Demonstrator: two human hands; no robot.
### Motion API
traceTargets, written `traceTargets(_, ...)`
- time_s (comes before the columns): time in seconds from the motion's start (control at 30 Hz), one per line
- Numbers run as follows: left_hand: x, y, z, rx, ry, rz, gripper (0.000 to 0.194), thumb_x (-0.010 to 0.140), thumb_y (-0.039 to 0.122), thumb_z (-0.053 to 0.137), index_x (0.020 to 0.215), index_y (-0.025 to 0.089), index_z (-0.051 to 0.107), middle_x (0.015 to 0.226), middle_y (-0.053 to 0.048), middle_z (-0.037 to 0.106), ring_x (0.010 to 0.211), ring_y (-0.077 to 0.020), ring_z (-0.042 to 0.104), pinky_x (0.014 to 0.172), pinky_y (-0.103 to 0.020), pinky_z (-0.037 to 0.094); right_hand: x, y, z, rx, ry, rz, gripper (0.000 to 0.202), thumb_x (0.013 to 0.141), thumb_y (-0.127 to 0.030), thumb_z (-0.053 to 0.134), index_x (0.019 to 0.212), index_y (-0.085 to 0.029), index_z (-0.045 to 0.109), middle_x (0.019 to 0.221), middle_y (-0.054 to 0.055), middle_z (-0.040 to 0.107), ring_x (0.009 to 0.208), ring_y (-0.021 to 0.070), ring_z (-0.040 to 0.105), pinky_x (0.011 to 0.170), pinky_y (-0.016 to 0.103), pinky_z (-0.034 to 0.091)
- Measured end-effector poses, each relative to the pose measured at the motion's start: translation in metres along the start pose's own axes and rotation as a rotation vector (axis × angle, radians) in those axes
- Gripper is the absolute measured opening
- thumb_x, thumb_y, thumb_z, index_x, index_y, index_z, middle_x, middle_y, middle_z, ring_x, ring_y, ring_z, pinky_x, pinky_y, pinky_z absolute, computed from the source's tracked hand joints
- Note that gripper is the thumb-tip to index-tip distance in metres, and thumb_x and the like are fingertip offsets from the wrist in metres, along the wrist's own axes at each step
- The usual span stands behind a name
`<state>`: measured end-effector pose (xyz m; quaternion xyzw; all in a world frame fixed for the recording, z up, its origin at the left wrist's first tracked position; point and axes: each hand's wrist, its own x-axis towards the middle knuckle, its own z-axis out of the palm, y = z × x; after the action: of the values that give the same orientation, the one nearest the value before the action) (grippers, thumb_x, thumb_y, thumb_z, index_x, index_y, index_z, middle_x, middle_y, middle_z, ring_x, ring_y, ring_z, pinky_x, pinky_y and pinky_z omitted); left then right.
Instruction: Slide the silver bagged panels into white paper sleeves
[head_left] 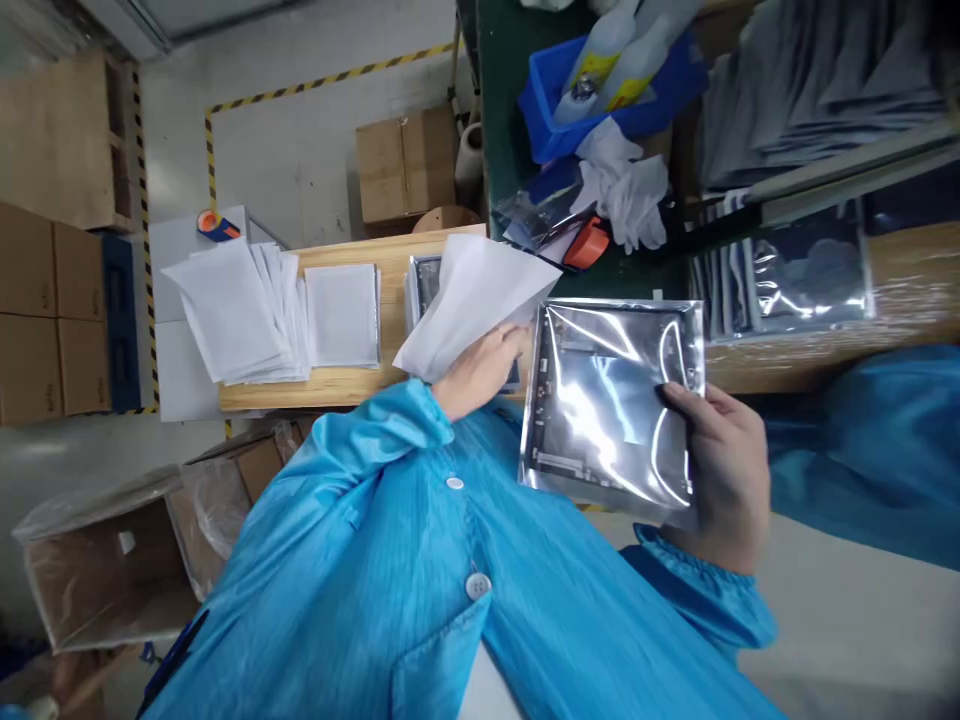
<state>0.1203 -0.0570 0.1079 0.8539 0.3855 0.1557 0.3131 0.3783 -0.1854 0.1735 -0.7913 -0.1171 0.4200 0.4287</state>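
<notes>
My right hand (724,460) is closed on the near right edge of a flat square panel in a shiny clear plastic bag (585,400), thumb on top. The panel has a dark frame, and glare covers part of it. My left hand (484,370) is closed on a thin white sheet (487,285), which is raised and curled. Whether the sheet is a single layer or a sleeve, I cannot tell. Partly under it, on the wooden bench (330,388), lies another dark-framed bagged panel (429,280).
Left on the bench are a white-covered stack (343,315) and fanned white sheets (240,310). A blue bin (540,110) with bottles, white gloves (626,185) and an orange tape dispenser (587,243) lie beyond. A co-worker's blue sleeve (877,440) is at right.
</notes>
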Motion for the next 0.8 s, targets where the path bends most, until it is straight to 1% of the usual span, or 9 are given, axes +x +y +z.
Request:
traceTargets(0.1, -0.038, 0.018, -0.022, 0.077, 0.08, -0.025, 0.039, 0.116, 0.013, 0.047, 0.146, 0.024, 0.068, 0.157, -0.014, 0.065, 0.143, -0.0253, 0.066, 0.126, -0.042, 0.05, 0.001, 0.004, 0.007, -0.004, -0.02, 0.033, 0.038, 0.056, -0.047, 0.097, 0.076, -0.022, 0.077, 0.069, 0.001, 0.064, 0.06, 0.0154, 0.051, 0.052, 0.026, 0.037)
traceTargets(0.17, -0.055, 0.02, -0.03, 0.175, 0.168, -0.186, 0.034, 0.113, 0.022, 0.061, 0.146, 0.026, 0.067, 0.157, -0.016, 0.062, 0.144, -0.0306, 0.064, 0.125, -0.05, 0.049, 0.004, 0.002, 0.018, 0.003, -0.032, 0.013, 0.039, 0.058, -0.048, 0.096, 0.076, -0.021, 0.076, 0.07, 0.0, 0.063, 0.061, 0.0152, 0.051, 0.054, 0.027, 0.037)
traceTargets(0.23, -0.065, 0.013, -0.031, 0.23, 0.148, -0.347, 0.039, 0.106, 0.029, 0.076, 0.143, 0.022, 0.065, 0.149, -0.018, 0.064, 0.138, -0.0342, 0.066, 0.119, -0.052, 0.053, 0.012, 0.0, 0.032, 0.002, -0.033, -0.034, 0.038, 0.06, -0.049, 0.094, 0.073, -0.021, 0.072, 0.068, -0.001, 0.059, 0.062, 0.014, 0.048, 0.055, 0.027, 0.034)
traceTargets(0.37, -0.072, -0.008, -0.015, 0.24, -0.054, -0.429, 0.028, 0.107, 0.034, 0.075, 0.128, 0.02, 0.061, 0.128, -0.013, 0.069, 0.12, -0.0308, 0.072, 0.106, -0.046, 0.057, 0.045, 0.005, 0.053, -0.038, -0.009, -0.16, 0.039, 0.062, -0.052, 0.087, 0.072, -0.02, 0.067, 0.065, -0.004, 0.05, 0.065, 0.0119, 0.042, 0.06, 0.027, 0.029)
traceTargets(0.5, -0.074, -0.021, 0.005, 0.213, -0.187, -0.306, 0.031, 0.108, 0.035, 0.076, 0.13, 0.021, 0.06, 0.133, -0.012, 0.069, 0.122, -0.029, 0.071, 0.107, -0.042, 0.056, 0.084, 0.018, 0.06, -0.103, -0.054, -0.33, 0.041, 0.068, -0.055, 0.085, 0.076, -0.019, 0.066, 0.069, -0.005, 0.047, 0.069, 0.0115, 0.038, 0.065, 0.029, 0.028)
traceTargets(0.57, -0.072, -0.023, 0.013, 0.221, -0.217, -0.274, 0.039, 0.106, 0.044, 0.079, 0.131, 0.021, 0.061, 0.136, -0.013, 0.069, 0.126, -0.0309, 0.069, 0.109, -0.043, 0.054, 0.099, 0.021, 0.062, -0.111, -0.112, -0.384, 0.039, 0.073, -0.052, 0.088, 0.078, -0.02, 0.066, 0.071, -0.005, 0.048, 0.072, 0.0119, 0.039, 0.067, 0.028, 0.03)
traceTargets(0.63, -0.069, -0.024, 0.02, 0.251, -0.22, -0.291, 0.048, 0.103, 0.056, 0.08, 0.13, 0.02, 0.062, 0.134, -0.015, 0.07, 0.127, -0.0336, 0.068, 0.108, -0.045, 0.053, 0.108, 0.022, 0.066, -0.077, -0.146, -0.339, 0.035, 0.077, -0.047, 0.091, 0.082, -0.021, 0.069, 0.074, -0.004, 0.054, 0.073, 0.0129, 0.045, 0.069, 0.028, 0.034)
traceTargets(0.7, -0.065, -0.023, 0.024, 0.291, -0.22, -0.319, 0.051, 0.103, 0.06, 0.079, 0.128, 0.018, 0.063, 0.133, -0.016, 0.07, 0.127, -0.0353, 0.067, 0.107, -0.047, 0.052, 0.113, 0.021, 0.071, -0.03, -0.13, -0.249, 0.031, 0.079, -0.042, 0.093, 0.086, -0.02, 0.072, 0.077, -0.002, 0.06, 0.073, 0.0141, 0.05, 0.067, 0.028, 0.037)
traceTargets(0.8, -0.06, -0.022, 0.026, 0.329, -0.238, -0.343, 0.032, 0.11, 0.045, 0.072, 0.124, 0.017, 0.066, 0.133, -0.017, 0.07, 0.127, -0.0343, 0.067, 0.104, -0.045, 0.051, 0.115, 0.02, 0.077, -0.004, -0.1, -0.208, 0.028, 0.081, -0.038, 0.095, 0.088, -0.019, 0.075, 0.078, 0.0, 0.063, 0.072, 0.0146, 0.052, 0.065, 0.028, 0.039)
